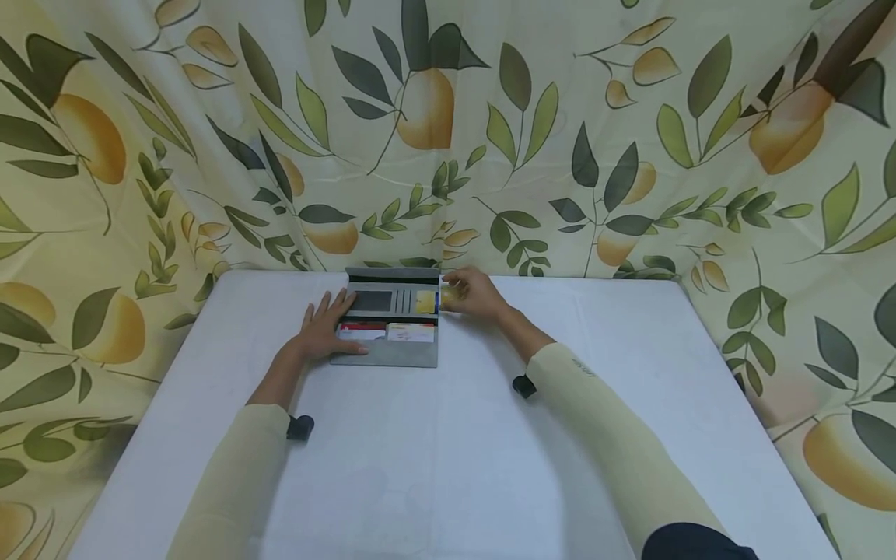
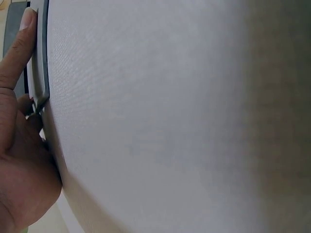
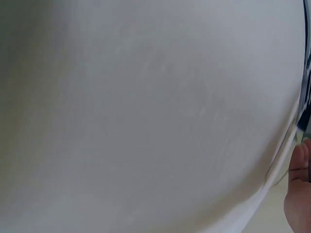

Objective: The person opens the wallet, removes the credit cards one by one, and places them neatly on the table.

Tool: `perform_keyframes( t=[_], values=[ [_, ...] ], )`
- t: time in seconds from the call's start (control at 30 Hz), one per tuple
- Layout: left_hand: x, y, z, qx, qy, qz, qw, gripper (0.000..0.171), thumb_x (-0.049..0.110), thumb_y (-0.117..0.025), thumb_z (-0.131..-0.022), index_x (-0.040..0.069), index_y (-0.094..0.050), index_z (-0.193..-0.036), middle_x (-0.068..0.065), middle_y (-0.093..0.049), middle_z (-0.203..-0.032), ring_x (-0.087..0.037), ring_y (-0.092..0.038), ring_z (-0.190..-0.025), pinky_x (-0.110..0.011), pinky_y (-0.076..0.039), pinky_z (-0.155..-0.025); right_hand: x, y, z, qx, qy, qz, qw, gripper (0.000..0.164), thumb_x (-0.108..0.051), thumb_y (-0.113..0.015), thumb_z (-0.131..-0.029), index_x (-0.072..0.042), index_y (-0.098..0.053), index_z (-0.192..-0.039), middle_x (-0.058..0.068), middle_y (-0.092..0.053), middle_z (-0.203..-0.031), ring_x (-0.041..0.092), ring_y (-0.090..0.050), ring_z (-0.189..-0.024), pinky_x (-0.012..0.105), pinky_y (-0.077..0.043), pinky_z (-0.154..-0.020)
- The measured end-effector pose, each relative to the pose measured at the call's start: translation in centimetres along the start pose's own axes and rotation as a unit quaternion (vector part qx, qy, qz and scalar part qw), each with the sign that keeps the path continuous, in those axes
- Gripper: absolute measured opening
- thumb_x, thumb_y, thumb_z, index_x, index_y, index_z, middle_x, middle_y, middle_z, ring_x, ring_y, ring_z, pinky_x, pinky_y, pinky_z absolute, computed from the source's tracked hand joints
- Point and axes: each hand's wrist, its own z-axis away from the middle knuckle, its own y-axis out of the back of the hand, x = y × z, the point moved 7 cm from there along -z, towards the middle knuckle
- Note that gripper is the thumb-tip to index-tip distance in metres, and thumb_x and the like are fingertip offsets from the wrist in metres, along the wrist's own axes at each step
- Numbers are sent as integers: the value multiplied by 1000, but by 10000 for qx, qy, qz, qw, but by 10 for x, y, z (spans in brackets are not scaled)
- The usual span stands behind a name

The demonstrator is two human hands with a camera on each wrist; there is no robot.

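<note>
A grey wallet (image 1: 392, 359) lies unfolded near the far edge of the table. My left hand (image 1: 318, 333) rests on its left side, fingers spread, thumb along the near flap; the left wrist view shows the thumb (image 2: 19, 46) over the wallet's edge. At the wallet's right edge, my right hand (image 1: 479, 297) pinches a yellowish card (image 1: 450, 297), partly hidden by the fingers. Beside it, a yellow card (image 1: 425, 302) shows in the upper panel. A white-and-red card (image 1: 362, 333) and a whitish card (image 1: 411, 333) sit in the lower pocket.
A white cloth (image 1: 434, 451) covers the table. Behind the far edge hangs a curtain (image 1: 448, 187) printed with fruit and leaves. Small black devices are worn at the left wrist (image 1: 301, 428) and right wrist (image 1: 523, 386).
</note>
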Motion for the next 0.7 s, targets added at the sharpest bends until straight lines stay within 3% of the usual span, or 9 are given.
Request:
perform_keyframes(
  t=[0.37, 0.7],
  values=[
    [1, 1, 0, -11, -39, -8, 10000, 121, 50, -87, -82, 8, -14, -169, -18, 0, -175, -42, 13, -159, -59, 15, -124, -14, -25, -12, -439, -48, 566, 9974, 59, -27, -90, -84, -1, -70, -133, 15, -61, -125, 28, -54, -113, 42, -48, -101],
    [-2, 0, -2, 20, -29, -30, 10000, 123, 53, -88, -80, 9, -15, -169, -18, -1, -175, -41, 13, -159, -60, 15, -124, -17, -29, -16, -562, -127, 768, 9954, 57, -24, -88, -86, 0, -70, -134, 17, -57, -128, 27, -51, -110, 40, -47, -96]
  ],
)
